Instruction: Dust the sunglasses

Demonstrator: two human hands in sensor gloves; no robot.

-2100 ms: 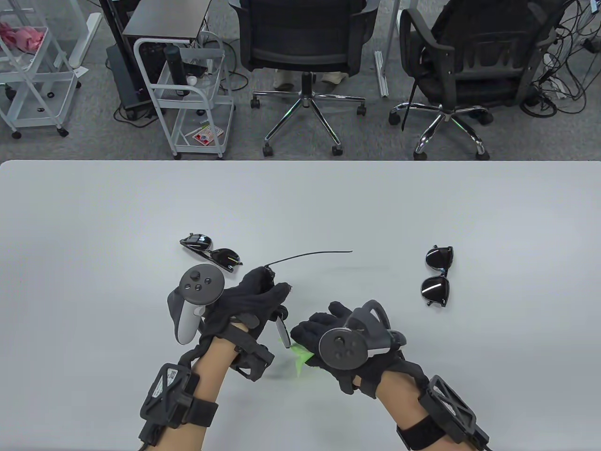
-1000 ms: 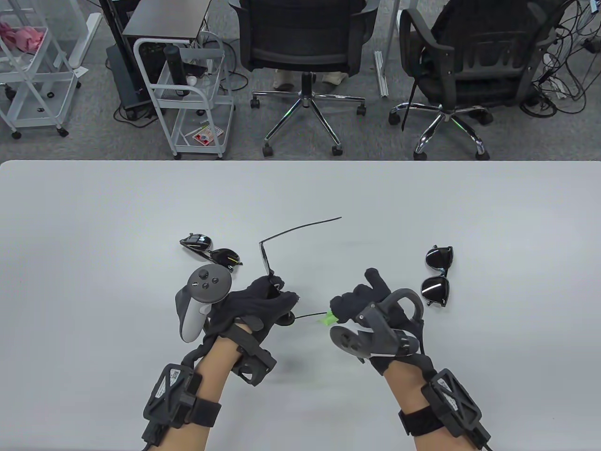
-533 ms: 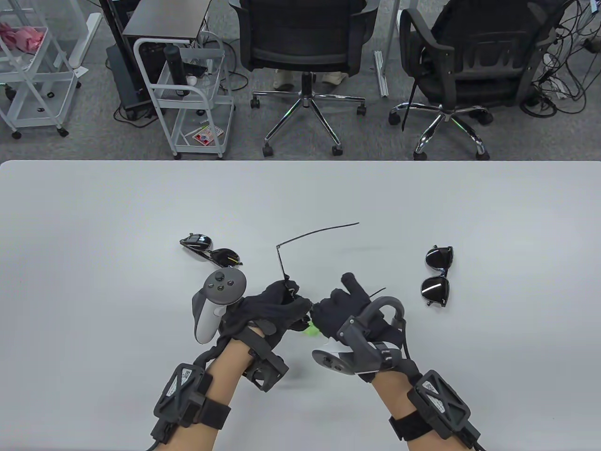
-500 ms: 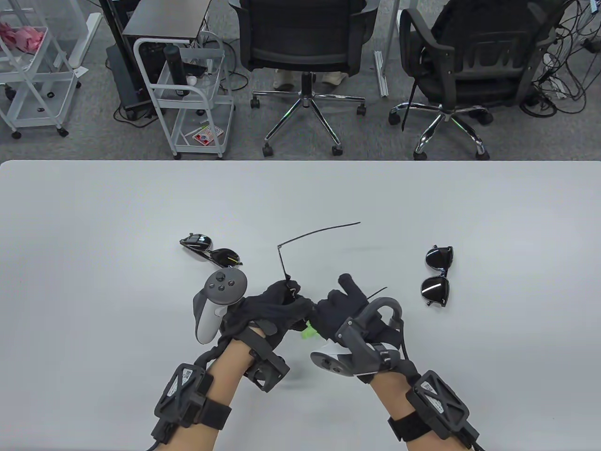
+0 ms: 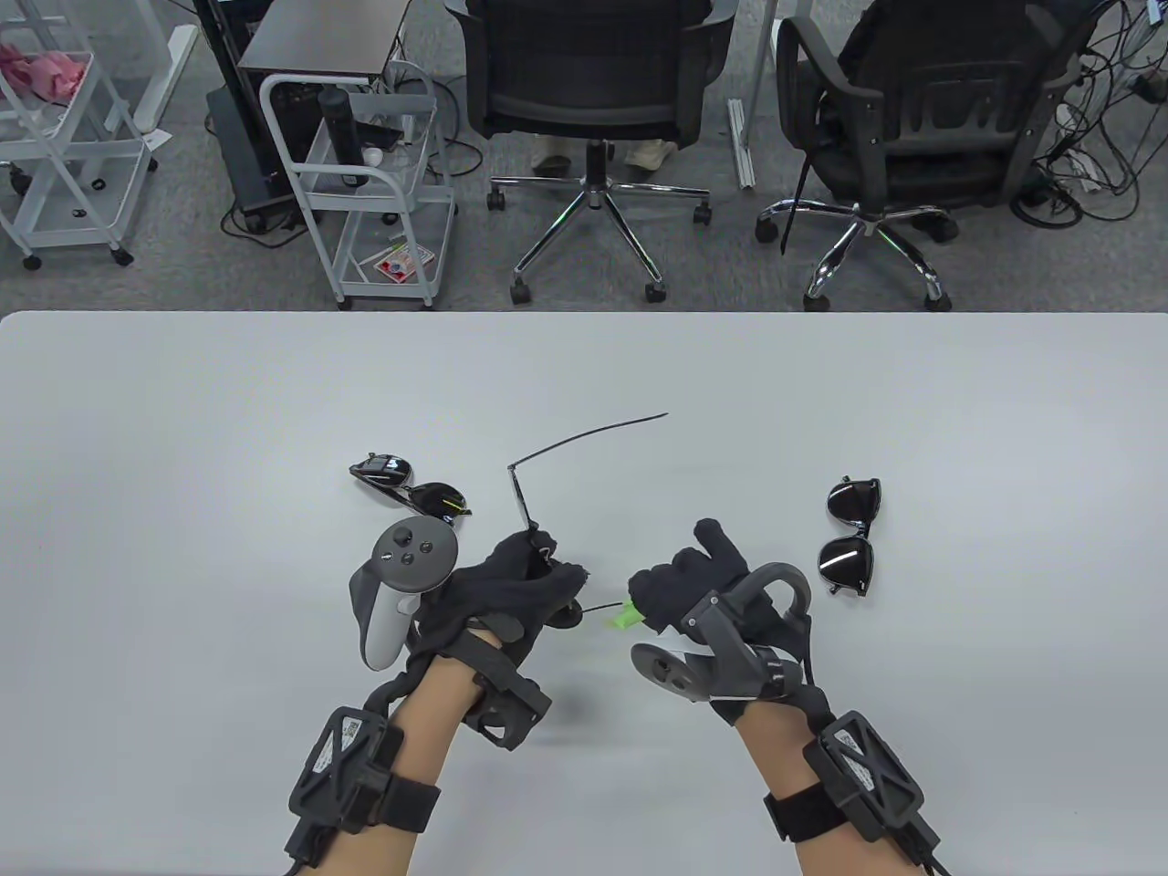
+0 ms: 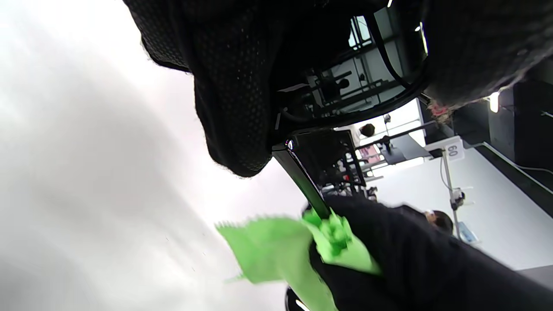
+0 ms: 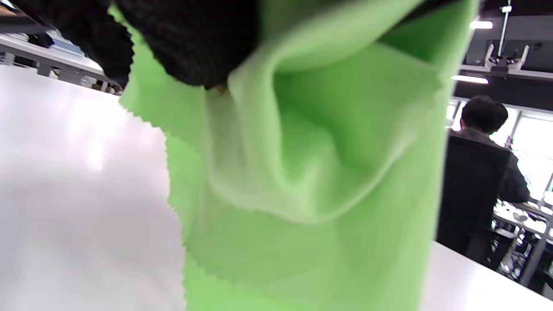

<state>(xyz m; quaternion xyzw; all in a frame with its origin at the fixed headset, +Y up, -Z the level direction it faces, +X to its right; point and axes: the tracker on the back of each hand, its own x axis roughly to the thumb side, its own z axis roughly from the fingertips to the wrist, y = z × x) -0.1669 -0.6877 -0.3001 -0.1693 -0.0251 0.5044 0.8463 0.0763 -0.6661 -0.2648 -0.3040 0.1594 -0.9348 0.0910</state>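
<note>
Two hands work: left hand grips thin-framed sunglasses; right hand pinches a green cloth round their arm. A white tag reads "60".

left hand: fingers curled, gripping | right hand: fingers curled, pinching

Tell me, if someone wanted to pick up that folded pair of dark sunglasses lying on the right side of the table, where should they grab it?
Probably at the bridge between the two lenses of the folded sunglasses, coming straight down from above. They lie flat on the table with open space around them, and that narrow middle lets fingers pinch the frame without smearing the dark lenses.
</note>
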